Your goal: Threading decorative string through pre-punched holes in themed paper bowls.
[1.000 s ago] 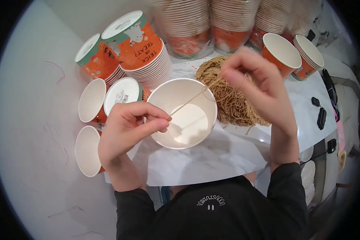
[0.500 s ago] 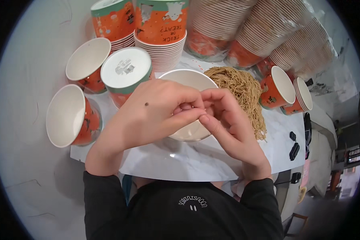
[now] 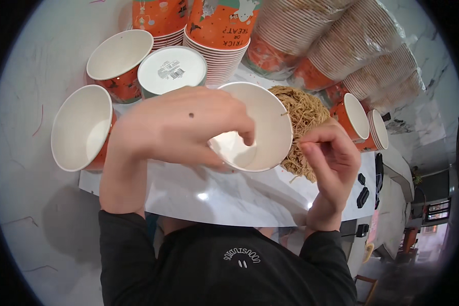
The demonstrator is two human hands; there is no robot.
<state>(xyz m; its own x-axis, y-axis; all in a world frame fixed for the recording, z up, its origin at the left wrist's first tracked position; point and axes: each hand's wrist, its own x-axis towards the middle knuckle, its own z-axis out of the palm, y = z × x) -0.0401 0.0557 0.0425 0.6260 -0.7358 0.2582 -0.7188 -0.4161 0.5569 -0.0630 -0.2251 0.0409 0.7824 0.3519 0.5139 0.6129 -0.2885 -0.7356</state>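
Observation:
A white-lined paper bucket (image 3: 270, 120) stands in front of me, its mouth tipped toward me. My left hand (image 3: 188, 125) hangs over its left side, slightly blurred, fingers and thumb apart and nothing visible between them. The fingertips reach over the bucket's opening; the thumb is close to the near rim. My right hand (image 3: 334, 155) is right of the bucket, thumb and forefinger pinched together at the edge of a heap of tan, noodle-like strands (image 3: 303, 109). Whatever is in that pinch is too small to make out. A short tan strand lies on the bucket's right rim.
Two open buckets (image 3: 81, 127) and an upside-down bucket (image 3: 172, 69) stand at the left. Behind are stacked orange buckets (image 3: 219, 25) and plastic-wrapped stacks (image 3: 336, 41). More buckets (image 3: 357, 116) lie at the right, near small black objects (image 3: 362, 197) by the table edge.
My hands, which met fingertip to fingertip above the bucket, have parted. The left has opened at the bucket's left side; the right has moved right to the strands. The bucket appears more tilted.

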